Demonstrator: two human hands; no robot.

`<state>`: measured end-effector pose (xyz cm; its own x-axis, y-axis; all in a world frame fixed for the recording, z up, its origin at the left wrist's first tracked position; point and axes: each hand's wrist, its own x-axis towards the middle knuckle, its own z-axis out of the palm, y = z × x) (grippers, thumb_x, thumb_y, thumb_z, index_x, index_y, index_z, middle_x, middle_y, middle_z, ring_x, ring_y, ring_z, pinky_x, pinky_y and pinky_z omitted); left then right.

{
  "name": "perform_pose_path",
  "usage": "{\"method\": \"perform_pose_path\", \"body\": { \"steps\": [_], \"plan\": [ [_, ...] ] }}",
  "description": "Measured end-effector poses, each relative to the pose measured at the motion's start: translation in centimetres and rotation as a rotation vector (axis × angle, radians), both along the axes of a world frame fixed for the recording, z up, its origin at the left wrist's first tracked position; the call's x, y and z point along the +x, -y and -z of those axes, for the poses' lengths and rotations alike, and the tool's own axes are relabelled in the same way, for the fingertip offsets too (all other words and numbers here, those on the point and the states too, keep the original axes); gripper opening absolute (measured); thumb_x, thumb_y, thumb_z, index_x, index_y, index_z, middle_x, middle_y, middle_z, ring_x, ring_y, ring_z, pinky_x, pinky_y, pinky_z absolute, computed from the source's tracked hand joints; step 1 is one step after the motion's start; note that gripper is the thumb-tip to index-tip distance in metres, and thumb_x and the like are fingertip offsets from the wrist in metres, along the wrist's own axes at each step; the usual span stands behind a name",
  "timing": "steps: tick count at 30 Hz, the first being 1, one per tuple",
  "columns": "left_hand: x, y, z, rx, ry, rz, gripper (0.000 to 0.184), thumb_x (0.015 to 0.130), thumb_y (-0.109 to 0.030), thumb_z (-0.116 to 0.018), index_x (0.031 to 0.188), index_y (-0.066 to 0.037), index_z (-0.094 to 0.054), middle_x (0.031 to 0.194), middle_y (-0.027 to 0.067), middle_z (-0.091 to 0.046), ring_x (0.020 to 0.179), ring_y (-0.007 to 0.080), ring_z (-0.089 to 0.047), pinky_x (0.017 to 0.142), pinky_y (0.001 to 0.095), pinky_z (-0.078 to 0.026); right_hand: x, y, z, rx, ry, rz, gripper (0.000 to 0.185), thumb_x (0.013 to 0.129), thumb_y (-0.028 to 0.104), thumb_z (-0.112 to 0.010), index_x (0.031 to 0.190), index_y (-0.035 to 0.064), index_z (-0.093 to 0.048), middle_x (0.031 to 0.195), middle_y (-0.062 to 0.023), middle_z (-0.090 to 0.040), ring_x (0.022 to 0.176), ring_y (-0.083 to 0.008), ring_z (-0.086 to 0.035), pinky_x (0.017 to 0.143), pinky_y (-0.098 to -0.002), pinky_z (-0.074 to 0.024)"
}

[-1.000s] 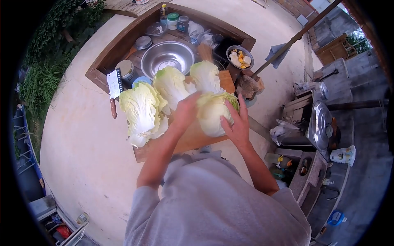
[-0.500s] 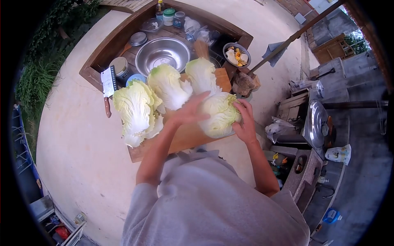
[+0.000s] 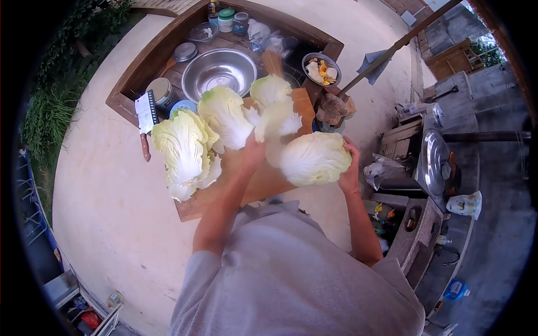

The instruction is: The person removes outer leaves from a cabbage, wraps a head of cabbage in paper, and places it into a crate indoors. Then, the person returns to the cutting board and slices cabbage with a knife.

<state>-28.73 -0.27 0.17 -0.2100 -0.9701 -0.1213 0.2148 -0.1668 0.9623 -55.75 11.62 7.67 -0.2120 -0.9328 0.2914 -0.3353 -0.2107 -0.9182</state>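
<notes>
Far left: cleaver [image 3: 145,111], blade at the near corner of the worktop [image 3: 122,103], handle sticking out past the edge toward the person. Next, a stack of cabbage leaves [image 3: 184,154] on the left end of the cutting board [image 3: 263,179], frilly tops away from the body. Metal basin [image 3: 188,75] beyond the board, second leaf [image 3: 224,115] just this side of it. Then left hand [image 3: 254,150], low over mid-board, knuckles up; a pale leaf [image 3: 274,122] smears out at its fingertips, too blurred to tell whether the fingers are pinched on it. Third leaf [image 3: 269,88] lies behind that smear. Cabbage head [image 3: 315,159] sits right of the left hand, at the board's right end and partly over its near edge, long axis running roughly left-right. Bowl of cut pieces [image 3: 305,70] beyond. Right hand [image 3: 351,168] is the nearer one: fingers curled round the head's right end, clamped there. Left hand stands off the other end.
</notes>
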Motion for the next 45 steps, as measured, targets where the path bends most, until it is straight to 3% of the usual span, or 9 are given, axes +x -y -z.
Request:
{"method": "perform_pose_path", "body": {
  "steps": [4, 12, 18, 23, 29, 32, 39, 42, 45],
  "plan": [
    [-2.0, 0.2, 2.5, -0.138, 0.333, -0.04, 0.045, 0.089, 0.002, -0.061, 0.133, -0.004, -0.055, 0.115, 0.0039, -0.064, 0.103, 0.0149, -0.059, 0.091, 0.0297, -0.047, -0.7, -1.5, 0.5, 0.043, 0.194, 0.078, 0.065, 0.086, 0.015, -0.077, 0.139, 0.0062, -0.041, 0.14, -0.012, -0.048, 0.128, -0.023, -0.049, 0.11, -0.0373, -0.0416],
    [-0.3, -2.5, 1.1, 0.102, 0.109, -0.021, 0.046, 0.09, -0.002, -0.064, 0.134, 0.001, -0.05, 0.126, 0.0074, -0.059, 0.114, 0.0185, -0.055, 0.098, 0.0324, -0.045, -2.9, -2.1, 4.4, 0.025, 0.53, 0.237, 0.058, 0.098, 0.033, -0.063, 0.145, 0.0073, -0.041, 0.139, -0.0064, -0.052, 0.127, -0.0197, -0.052, 0.108, -0.0343, -0.0427],
    [-3.8, -6.0, -0.7, -0.124, 0.137, -0.262, 0.043, 0.096, -0.01, -0.065, 0.134, 0.001, -0.049, 0.125, 0.0092, -0.058, 0.116, 0.022, -0.056, 0.101, 0.036, -0.045, -5.2, -2.2, 9.2, 0.02, 0.995, 0.467, 0.046, 0.1, 0.025, -0.06, 0.141, 0.0094, -0.048, 0.135, -0.0027, -0.057, 0.122, -0.0203, -0.057, 0.103, -0.0358, -0.0489],
    [-4.6, -7.5, -6.0, -0.155, -0.026, 0.071, 0.043, 0.092, -0.005, -0.065, 0.134, 0.001, -0.054, 0.129, 0.0155, -0.063, 0.119, 0.0286, -0.061, 0.103, 0.0382, -0.048, -5.9, -1.3, 9.0, 0.065, 1.005, 0.497, 0.041, 0.099, 0.022, -0.06, 0.137, 0.0092, -0.053, 0.129, -0.0026, -0.06, 0.117, -0.0195, -0.06, 0.1, -0.0352, -0.0498],
    [-6.3, -7.2, -10.5, -1.17, 0.551, 0.27, 0.039, 0.082, 0.001, -0.064, 0.121, 0.002, -0.065, 0.126, 0.0211, -0.066, 0.12, 0.0403, -0.062, 0.104, 0.0443, -0.05, -5.2, -0.5, 7.8, 0.121, 0.9, 0.533, 0.039, 0.098, 0.022, -0.061, 0.135, 0.0084, -0.055, 0.126, -0.0024, -0.061, 0.114, -0.0182, -0.06, 0.097, -0.0336, -0.0502],
    [-6.2, -7.6, -12.2, -1.161, 0.489, 0.251, 0.038, 0.083, 0.0, -0.065, 0.121, 0.002, -0.064, 0.126, 0.0225, -0.066, 0.119, 0.0399, -0.063, 0.103, 0.0456, -0.05, -4.8, -0.9, 8.2, 0.064, 0.857, 0.558, 0.038, 0.099, 0.02, -0.06, 0.135, 0.0081, -0.055, 0.126, -0.0026, -0.061, 0.113, -0.0179, -0.06, 0.097, -0.0331, -0.0503],
    [0.0, -2.0, -16.3, -0.253, 0.23, -0.1, 0.051, 0.087, -0.009, -0.074, 0.133, 0.003, -0.055, 0.121, 0.0137, -0.066, 0.106, 0.0227, -0.064, 0.092, 0.034, -0.053, -3.7, -1.4, 7.0, 0.033, 0.926, 0.564, 0.038, 0.101, 0.017, -0.056, 0.138, 0.0075, -0.052, 0.13, -0.0031, -0.06, 0.116, -0.0184, -0.059, 0.1, -0.0325, -0.0491],
    [4.2, 4.2, -11.4, 0.064, 0.076, -0.132, 0.061, 0.082, -0.015, -0.078, 0.133, 0.007, -0.052, 0.114, 0.0165, -0.067, 0.098, 0.0235, -0.066, 0.085, 0.0341, -0.055, -3.8, -1.5, 8.0, 0.008, 0.881, 0.55, 0.039, 0.101, 0.017, -0.056, 0.139, 0.0074, -0.052, 0.131, -0.0037, -0.06, 0.117, -0.0189, -0.059, 0.101, -0.0327, -0.0487],
    [8.4, 7.7, -1.3, -0.041, 0.687, -0.056, 0.073, 0.079, -0.021, -0.081, 0.136, 0.01, -0.047, 0.118, 0.0219, -0.065, 0.103, 0.0315, -0.065, 0.092, 0.0402, -0.053, -3.9, -1.6, 8.0, 0.025, 0.793, 0.498, 0.037, 0.102, 0.019, -0.053, 0.137, 0.0076, -0.052, 0.132, -0.0043, -0.059, 0.12, -0.0205, -0.059, 0.104, -0.0363, -0.0483]
  ]
}}
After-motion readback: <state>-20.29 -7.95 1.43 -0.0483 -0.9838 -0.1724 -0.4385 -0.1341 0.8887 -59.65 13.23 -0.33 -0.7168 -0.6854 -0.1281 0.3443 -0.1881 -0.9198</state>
